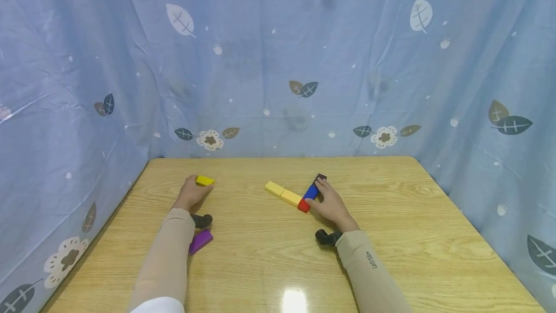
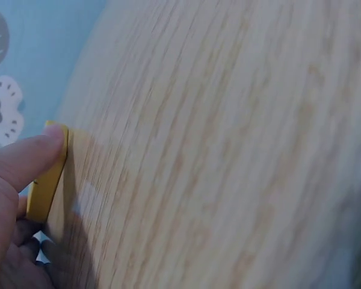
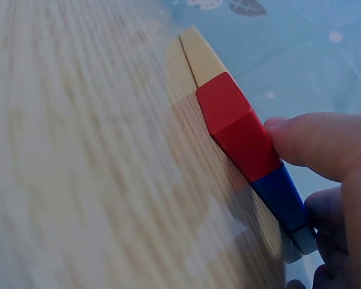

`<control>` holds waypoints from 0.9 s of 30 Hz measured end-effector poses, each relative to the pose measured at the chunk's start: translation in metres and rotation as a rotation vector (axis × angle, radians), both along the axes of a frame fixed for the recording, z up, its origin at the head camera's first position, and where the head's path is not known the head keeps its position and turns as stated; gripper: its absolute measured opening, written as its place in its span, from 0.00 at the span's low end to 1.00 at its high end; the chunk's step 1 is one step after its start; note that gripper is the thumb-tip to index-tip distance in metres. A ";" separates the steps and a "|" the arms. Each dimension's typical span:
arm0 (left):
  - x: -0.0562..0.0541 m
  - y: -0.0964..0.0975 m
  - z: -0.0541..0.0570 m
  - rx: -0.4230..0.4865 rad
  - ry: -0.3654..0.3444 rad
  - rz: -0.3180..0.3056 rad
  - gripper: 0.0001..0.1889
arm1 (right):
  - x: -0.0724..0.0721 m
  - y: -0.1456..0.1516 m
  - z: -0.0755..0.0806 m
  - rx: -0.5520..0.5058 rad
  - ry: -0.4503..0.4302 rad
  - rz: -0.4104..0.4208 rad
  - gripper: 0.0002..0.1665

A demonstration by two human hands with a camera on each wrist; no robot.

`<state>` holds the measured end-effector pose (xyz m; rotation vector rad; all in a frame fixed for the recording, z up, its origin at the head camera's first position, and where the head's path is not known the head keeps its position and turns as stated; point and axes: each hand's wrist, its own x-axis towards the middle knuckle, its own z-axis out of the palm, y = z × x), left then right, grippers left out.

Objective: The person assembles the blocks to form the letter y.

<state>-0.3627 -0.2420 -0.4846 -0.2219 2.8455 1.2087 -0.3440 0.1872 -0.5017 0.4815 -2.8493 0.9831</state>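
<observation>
A: Left hand (image 1: pixel 192 192) first. Where did we log it?

B: Toward the far left of the table (image 1: pixel 260 264), pinching a yellow block (image 1: pixel 204 180). From the left wrist we saw the thumb on one side, fingers on the other. We could not tell whether that block touched the wood.

A: And the right hand (image 1: pixel 331 206)?

B: Right of the middle, over a bent line of blocks. We noted it pinching one arm of the line: thumb against the red block (image 1: pixel 303 205), bent fingers by the dark block (image 1: pixel 321 177) at the far end. The blue block (image 1: pixel 311 192) lay between those two.

A: The other arm?

B: Two pale yellow blocks (image 1: pixel 291 197), end to end, ran from the red one away to the left. Red sat at the bend, nearest us.

A: Anything else?

B: A purple block (image 1: pixel 201 241) lay just beside the left sleeve (image 1: pixel 167 250), partly covered by it. Behind the table we recorded a blue curtain (image 1: pixel 260 62) printed with leaves and flowers.
</observation>
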 end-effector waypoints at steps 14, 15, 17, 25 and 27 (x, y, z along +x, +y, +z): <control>0.006 -0.010 0.006 0.121 0.055 0.028 0.45 | 0.001 0.000 0.002 -0.009 0.013 0.002 0.45; 0.006 -0.011 0.005 0.140 0.056 0.033 0.45 | 0.001 0.000 0.002 -0.011 0.013 0.001 0.44; 0.006 -0.013 0.004 0.165 0.065 0.042 0.44 | 0.000 0.000 0.001 -0.006 0.014 0.002 0.44; 0.008 -0.024 0.006 0.195 0.055 -0.004 0.46 | 0.001 0.000 0.001 -0.020 0.005 0.000 0.45; 0.008 -0.027 0.006 0.205 0.038 -0.017 0.47 | 0.001 0.000 0.001 -0.021 0.004 -0.002 0.45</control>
